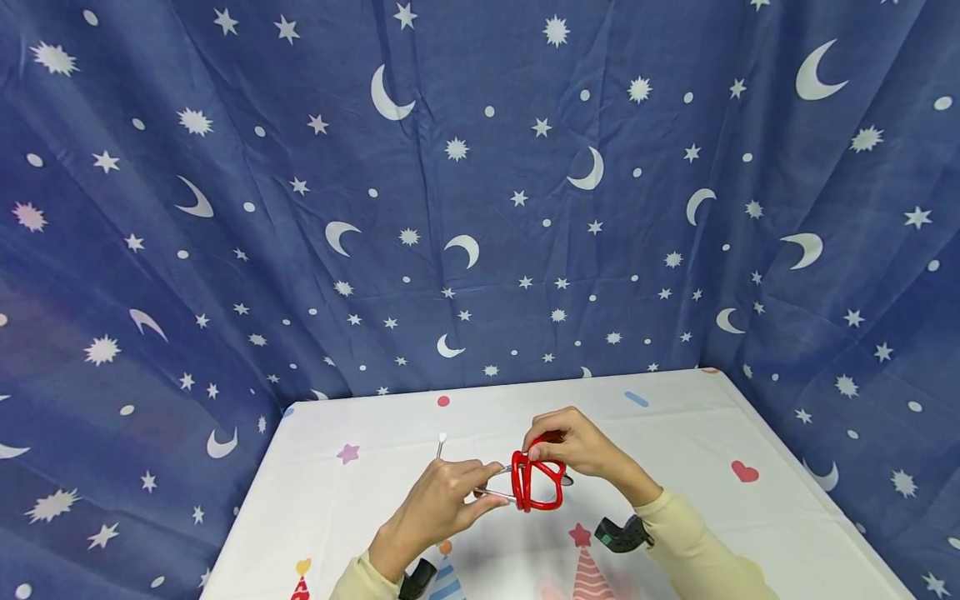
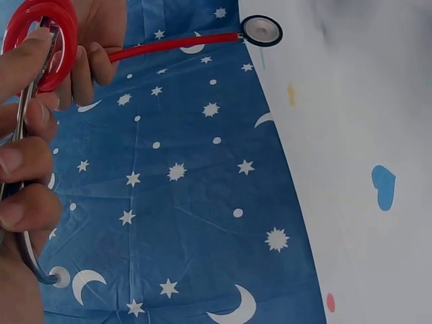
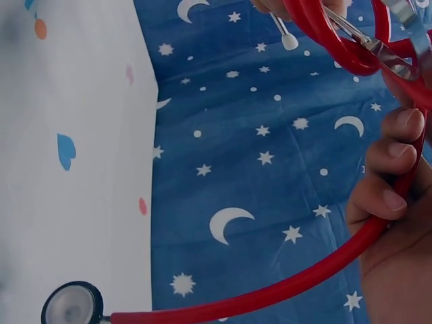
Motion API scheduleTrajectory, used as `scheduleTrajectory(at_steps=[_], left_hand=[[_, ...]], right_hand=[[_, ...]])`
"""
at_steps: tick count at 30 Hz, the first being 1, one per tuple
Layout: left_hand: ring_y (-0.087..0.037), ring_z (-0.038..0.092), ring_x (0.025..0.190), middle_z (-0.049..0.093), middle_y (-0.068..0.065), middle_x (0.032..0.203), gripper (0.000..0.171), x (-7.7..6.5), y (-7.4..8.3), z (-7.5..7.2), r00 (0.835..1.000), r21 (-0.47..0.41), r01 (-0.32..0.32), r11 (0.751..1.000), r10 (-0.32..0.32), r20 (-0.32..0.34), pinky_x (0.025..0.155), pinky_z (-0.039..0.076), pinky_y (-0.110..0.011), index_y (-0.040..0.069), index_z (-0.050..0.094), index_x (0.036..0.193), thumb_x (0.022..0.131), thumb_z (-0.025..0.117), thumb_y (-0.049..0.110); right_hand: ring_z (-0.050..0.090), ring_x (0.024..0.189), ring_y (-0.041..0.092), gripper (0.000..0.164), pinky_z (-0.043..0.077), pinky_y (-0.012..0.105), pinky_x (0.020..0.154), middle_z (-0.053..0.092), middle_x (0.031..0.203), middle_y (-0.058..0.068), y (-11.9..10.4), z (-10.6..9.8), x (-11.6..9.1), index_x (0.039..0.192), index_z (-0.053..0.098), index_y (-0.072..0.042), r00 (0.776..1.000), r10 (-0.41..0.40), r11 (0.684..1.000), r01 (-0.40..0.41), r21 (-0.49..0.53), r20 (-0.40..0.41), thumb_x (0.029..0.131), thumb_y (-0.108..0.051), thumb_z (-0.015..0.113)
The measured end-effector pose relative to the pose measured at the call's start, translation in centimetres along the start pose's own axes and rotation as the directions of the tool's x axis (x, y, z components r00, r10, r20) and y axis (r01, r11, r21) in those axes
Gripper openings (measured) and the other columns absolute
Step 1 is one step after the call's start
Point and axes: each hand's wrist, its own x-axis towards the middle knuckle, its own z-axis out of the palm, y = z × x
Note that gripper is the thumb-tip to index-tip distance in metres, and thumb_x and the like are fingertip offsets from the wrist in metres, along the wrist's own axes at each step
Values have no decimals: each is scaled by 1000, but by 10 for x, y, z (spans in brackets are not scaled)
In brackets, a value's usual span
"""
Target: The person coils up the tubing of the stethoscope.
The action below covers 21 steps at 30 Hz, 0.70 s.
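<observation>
Between the two hands is a stethoscope [image 1: 517, 483] with red tubing and metal ear tubes, held above the table. My left hand [image 1: 442, 500] grips the metal ear tubes, and a white eartip [image 1: 442, 437] pokes out beyond that hand. Red tubing is looped in several turns around the metal part, as the right wrist view shows. My right hand [image 1: 577, 446] holds the tubing at these loops, its fingers curled round a length of it. From this hand a free end of tube [image 3: 290, 287] extends to the round chest piece [image 3: 71, 310], which hangs loose.
A white table [image 1: 660, 500] printed with coloured shapes lies beneath the hands. Behind it and along the sides hangs a dark blue curtain [image 1: 510, 242] with white moons and stars. A black wrist device [image 1: 622, 535] sits by the right sleeve.
</observation>
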Motion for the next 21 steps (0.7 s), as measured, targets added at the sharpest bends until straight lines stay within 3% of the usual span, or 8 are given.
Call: scheduleTrajectory(at_steps=[7,14,21], left_hand=[[6,59,61,64,10,69,29,0,0,1,1000,-31,-12,999,12,-17,58,41,-2,11,70,106,88,73,34],[6,47,59,60,11,68,30,-4,-3,6,998,-95,32,995,-37,-53,57,37,-2,11,71,107,85,76,32],[-2,45,55,59,7,68,31,-7,-6,11,990,-220,72,973,-97,-104,54,34,-3,7,71,109,84,77,25]], right_hand=[[43,60,0,5,39,20,48,56,69,9,1,0,0,89,72,-7,999,34,999,-34,42,0,86,-10,73],[52,69,1,12,49,21,57,62,78,18,4,1,-2,92,70,0,994,92,994,-88,60,-63,91,-12,66],[63,78,6,14,58,29,66,67,90,20,13,12,-5,100,69,2,978,166,985,-158,73,-124,95,-8,61]])
